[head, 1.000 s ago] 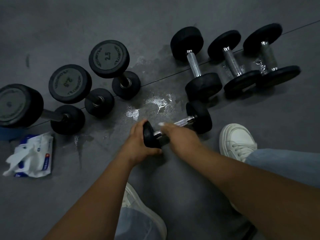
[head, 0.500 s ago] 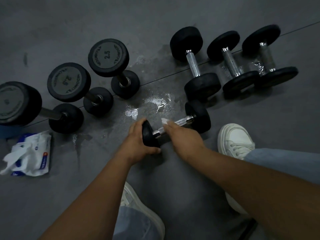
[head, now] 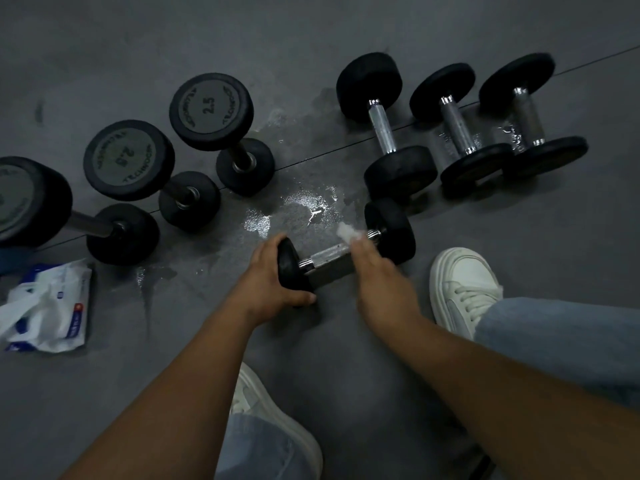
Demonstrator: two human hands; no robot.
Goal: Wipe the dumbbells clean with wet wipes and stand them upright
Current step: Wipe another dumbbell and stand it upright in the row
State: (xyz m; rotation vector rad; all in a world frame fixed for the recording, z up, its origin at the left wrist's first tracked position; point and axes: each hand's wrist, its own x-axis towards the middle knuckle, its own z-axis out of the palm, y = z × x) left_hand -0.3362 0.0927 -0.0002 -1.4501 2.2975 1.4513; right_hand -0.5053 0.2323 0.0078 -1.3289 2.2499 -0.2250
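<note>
On the grey floor (head: 104, 46), three upright dumbbells (head: 128, 161) stand left and three lying dumbbells (head: 453, 123) right. Between them, beside a wet patch (head: 304, 204), is the small dumbbell (head: 329, 256). Fingers of the left hand (head: 270, 271) grasp its near head; fingers of the right hand (head: 377, 275) hold a wipe (head: 347, 232) on its handle.

A gym: rubber-headed dumbbells (head: 211, 109) lined up on dark matting (head: 311, 36).

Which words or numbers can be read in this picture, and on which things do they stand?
"2.5": top faces of the right upright black rubber dumbbell and the middle upright black rubber dumbbell.
"TECHNOGYM": round the edges of those same two faces.
Too blurred: face of the leftmost upright black rubber dumbbell.
Too small: print on the white and blue wet wipe packet.
</note>
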